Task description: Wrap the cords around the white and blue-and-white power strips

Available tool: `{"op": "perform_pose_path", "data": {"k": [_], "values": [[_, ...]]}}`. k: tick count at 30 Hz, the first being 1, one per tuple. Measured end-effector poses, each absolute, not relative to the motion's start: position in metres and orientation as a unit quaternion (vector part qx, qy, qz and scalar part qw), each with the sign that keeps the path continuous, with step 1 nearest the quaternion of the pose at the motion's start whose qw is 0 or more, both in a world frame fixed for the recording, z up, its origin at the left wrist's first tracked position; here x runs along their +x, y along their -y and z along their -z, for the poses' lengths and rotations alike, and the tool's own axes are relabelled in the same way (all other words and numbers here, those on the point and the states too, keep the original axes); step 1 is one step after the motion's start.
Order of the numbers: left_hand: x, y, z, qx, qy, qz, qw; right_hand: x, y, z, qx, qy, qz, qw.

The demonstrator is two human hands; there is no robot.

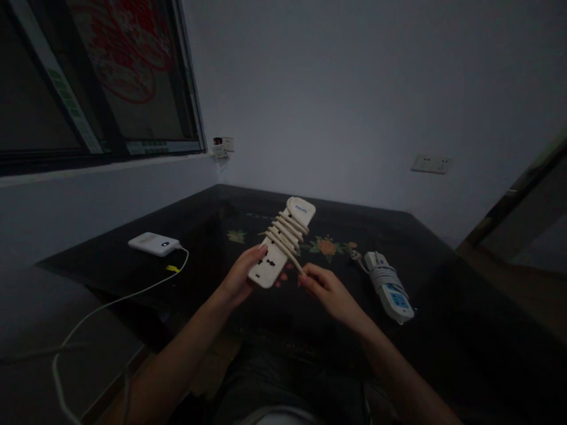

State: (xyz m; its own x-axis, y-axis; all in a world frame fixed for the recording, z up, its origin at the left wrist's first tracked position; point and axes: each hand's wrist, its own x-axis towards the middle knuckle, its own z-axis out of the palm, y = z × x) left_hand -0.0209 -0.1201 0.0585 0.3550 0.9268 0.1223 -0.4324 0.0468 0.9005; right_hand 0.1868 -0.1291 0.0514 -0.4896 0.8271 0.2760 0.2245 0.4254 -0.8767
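Observation:
A white power strip (268,270) is tilted up in front of me, with its own white cord (286,231) wound round its middle in several turns. My left hand (243,273) is closed around the strip's near end, thumb on the socket face and fingertips showing past the far side. Between the thumb and fingers of my right hand (322,287) is a stretch of the cord, just right of the strip. That cord runs taut from the lowest turn to my fingers. Its remaining length beyond the hand is hidden.
On the dark table (212,212), a second power strip (390,286) with a grey wound cord lies at right. A white power bank (153,243) with a trailing cable (128,300) lies at left. Wall sockets (432,164) sit behind, and a window (133,77) is at upper left.

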Motion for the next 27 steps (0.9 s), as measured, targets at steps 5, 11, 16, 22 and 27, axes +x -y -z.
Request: {"op": "perform_pose_path", "data": {"k": [5,11,16,22,27], "values": [[-0.019,0.120,-0.055,0.484,-0.251,-0.494,0.677,0.196,0.117,-0.040,-0.348,0.741,-0.487,0.305],[-0.022,0.124,-0.060,0.491,-0.219,-0.479,0.694,0.212,0.105,-0.049,-0.288,0.775,-0.520,0.214],[-0.020,0.127,-0.066,0.470,-0.172,-0.465,0.730,0.219,0.099,-0.057,-0.278,0.798,-0.487,0.219],[-0.016,0.127,-0.064,0.445,-0.135,-0.437,0.770,0.219,0.097,-0.049,-0.249,0.761,-0.583,0.135],[-0.005,0.139,-0.064,0.474,-0.118,-0.402,0.775,0.215,0.094,-0.044,-0.235,0.875,-0.403,0.129]]}}
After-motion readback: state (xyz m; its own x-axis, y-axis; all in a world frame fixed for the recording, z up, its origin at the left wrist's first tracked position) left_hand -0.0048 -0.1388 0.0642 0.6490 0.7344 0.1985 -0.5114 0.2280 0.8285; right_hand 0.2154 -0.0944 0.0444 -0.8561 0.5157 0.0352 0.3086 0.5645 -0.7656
